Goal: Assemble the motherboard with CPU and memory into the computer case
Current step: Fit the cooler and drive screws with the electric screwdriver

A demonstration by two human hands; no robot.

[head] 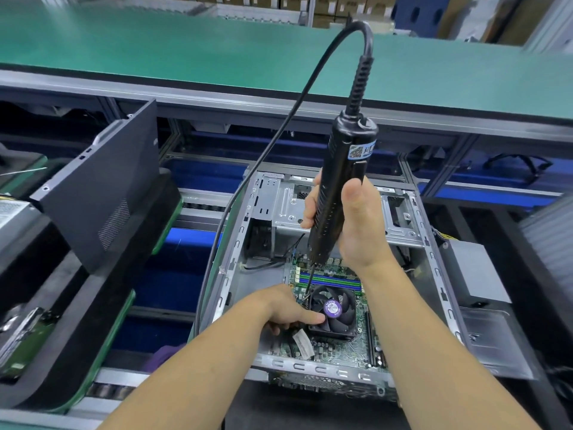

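1. While our right hand (347,225) wraps its fingers (310,212) and thumb tight round the black electric screwdriver (341,181), we hold the tool nearly upright over the open computer case (434,262).
2. The screwdriver's thin bit (310,282) reaches down to the far left corner of the CPU fan (333,310).
3. Our left hand (282,308) rests on the motherboard (338,347) beside the fan, its thumb stretched straight along the fan's near left edge; we cannot tell whether the other fingers hold anything.
4. The motherboard lies flat inside the case, with green and blue memory slots (328,279) just beyond the fan.
5. The tool's black cable (248,181) arcs up and drops down the case's left side.
6. A dark side panel (102,187) leans to the left.
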